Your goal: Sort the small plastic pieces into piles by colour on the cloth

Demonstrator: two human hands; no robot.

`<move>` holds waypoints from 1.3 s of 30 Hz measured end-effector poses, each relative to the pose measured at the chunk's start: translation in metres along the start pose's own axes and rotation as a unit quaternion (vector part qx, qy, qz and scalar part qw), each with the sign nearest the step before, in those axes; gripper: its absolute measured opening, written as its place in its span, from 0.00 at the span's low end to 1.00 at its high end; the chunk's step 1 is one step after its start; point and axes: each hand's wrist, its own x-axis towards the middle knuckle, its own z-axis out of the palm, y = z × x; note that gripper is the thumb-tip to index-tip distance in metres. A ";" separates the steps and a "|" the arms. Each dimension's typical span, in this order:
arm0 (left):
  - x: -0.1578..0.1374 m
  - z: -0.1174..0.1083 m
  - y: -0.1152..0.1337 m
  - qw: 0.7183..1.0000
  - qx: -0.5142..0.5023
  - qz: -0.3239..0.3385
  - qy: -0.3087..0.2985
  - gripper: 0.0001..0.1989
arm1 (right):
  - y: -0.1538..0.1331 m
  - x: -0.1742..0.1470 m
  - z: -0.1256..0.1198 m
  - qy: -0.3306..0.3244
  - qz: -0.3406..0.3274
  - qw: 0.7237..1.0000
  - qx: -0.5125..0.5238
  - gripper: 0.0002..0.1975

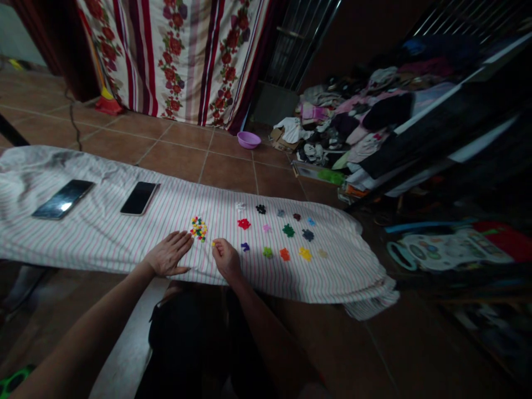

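Note:
My left hand [169, 254] lies flat on the striped cloth [112, 238], fingers stretched toward a pile of small mixed-colour pieces [199, 229]. Just right of that pile, my right hand [226, 258] is closed in a pinch on a tiny yellow piece [213, 244]. Farther right, small single-colour heaps sit in rough rows. Nearest to my right hand is a purple heap [245, 246]; others include a red heap [244, 223], a dark green heap [288, 230], an orange heap [285, 254] and a yellow heap [305, 254]. The pieces are too small to name.
Two phones or tablets lie on the cloth to the left, a larger one [64, 199] and a smaller one [140, 198]. Beyond the cloth, a purple basin [248, 140] stands on the tiled floor. Clothes [349, 113] are heaped at the back right.

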 end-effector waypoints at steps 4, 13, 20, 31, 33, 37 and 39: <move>-0.001 0.005 -0.001 1.000 0.005 0.008 0.022 0.38 | -0.002 -0.004 -0.013 0.015 0.014 0.999 0.030 0.09; -0.002 0.008 -0.002 1.000 -0.009 0.004 0.029 0.39 | 0.028 -0.020 -0.075 0.142 0.020 0.989 0.037 0.14; -0.002 0.009 -0.002 0.999 0.001 0.008 0.037 0.38 | 0.077 -0.040 -0.137 0.262 0.104 0.959 -0.008 0.22; -0.003 0.011 -0.003 0.999 -0.009 0.006 0.050 0.38 | 0.142 -0.066 -0.190 0.352 0.209 0.901 -0.142 0.27; -0.003 0.011 -0.003 0.999 -0.013 0.004 0.046 0.39 | 0.148 -0.066 -0.192 0.344 0.206 0.902 -0.162 0.26; -0.002 0.011 -0.003 0.999 -0.014 0.003 0.044 0.39 | 0.155 -0.063 -0.194 0.333 0.195 0.898 -0.212 0.25; -0.002 0.011 -0.003 0.999 -0.024 0.000 0.047 0.38 | 0.157 -0.060 -0.194 0.328 0.198 0.895 -0.228 0.24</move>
